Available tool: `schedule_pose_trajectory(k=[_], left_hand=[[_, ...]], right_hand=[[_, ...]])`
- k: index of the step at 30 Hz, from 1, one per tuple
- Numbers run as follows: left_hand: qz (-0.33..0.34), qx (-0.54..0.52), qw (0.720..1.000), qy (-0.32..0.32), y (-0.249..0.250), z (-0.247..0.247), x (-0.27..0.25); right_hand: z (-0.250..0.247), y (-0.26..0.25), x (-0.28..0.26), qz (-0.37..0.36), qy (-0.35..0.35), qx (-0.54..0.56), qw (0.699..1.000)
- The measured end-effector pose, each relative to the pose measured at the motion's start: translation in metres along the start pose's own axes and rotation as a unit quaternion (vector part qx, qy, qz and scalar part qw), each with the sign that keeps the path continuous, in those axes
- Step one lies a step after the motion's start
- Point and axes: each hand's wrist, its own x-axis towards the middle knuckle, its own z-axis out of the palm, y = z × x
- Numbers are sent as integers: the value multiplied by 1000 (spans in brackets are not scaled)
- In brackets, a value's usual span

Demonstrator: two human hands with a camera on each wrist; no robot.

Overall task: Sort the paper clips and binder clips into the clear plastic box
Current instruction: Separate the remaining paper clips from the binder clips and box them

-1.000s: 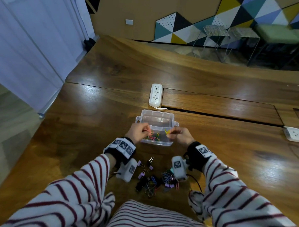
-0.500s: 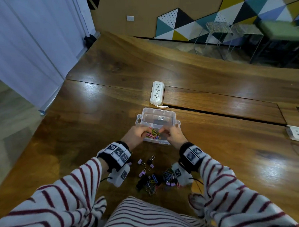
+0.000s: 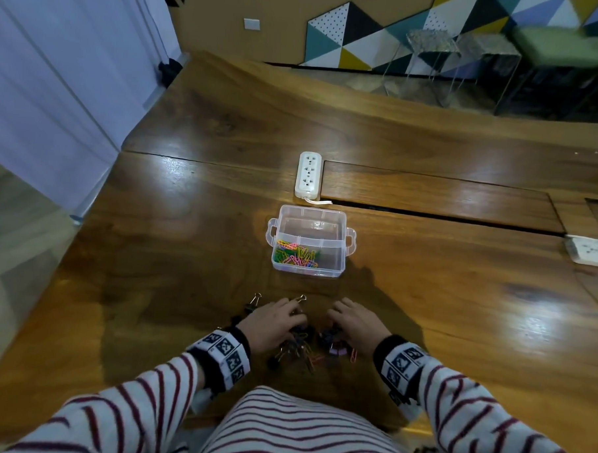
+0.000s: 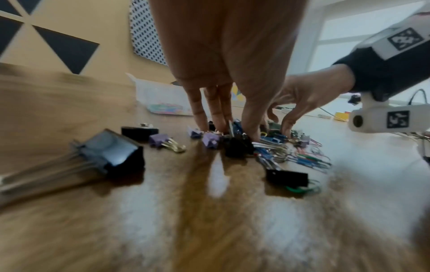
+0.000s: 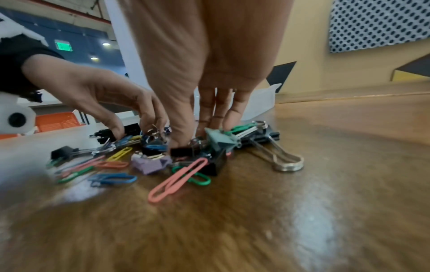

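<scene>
Left hand (image 4: 228, 55) fingertips (image 4: 200, 121) press into the clip pile (image 4: 267, 145) on the desk (image 4: 209, 230). Right hand (image 4: 309, 95) reaches the pile's right side. Clear box (image 4: 160, 95) behind the pile.

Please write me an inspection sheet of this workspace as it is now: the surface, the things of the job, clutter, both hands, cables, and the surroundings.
Surface: wooden table, glossy, with glare patches.
Job's things: clear plastic box open, coloured paper clips in its near compartment, far compartment looks empty; mixed pile of clips near the person, including a large binder clip.
Clutter: nothing seen.
Grippers: left hand and right hand both have fingertips down in the pile; grip unclear.
Cables: power strip behind the box, short white cord; second strip at the right edge.
Surroundings: white curtain, geometric wall panels, stools.
</scene>
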Motion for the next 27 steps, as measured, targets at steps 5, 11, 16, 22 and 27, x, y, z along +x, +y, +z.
schedule_pose_trajectory(k=[5,11,16,22,27], left_hand=[[-91,-71,993,38,-18,-8,-6],[-183,-100,973,100,-22,-10,-12],[-146,-94,974,147,-9,-7,-11],[-190,-140,968,82,4,7,-17],[-281,-171,942,69,6,19,-21]], right_hand=[[-1,10,7,40,8,33,999],[-4,17,5,111,74,297,945],[-9,19,5,145,92,473,864],[-10,19,7,173,70,599,778],[-6,17,10,178,35,570,801]])
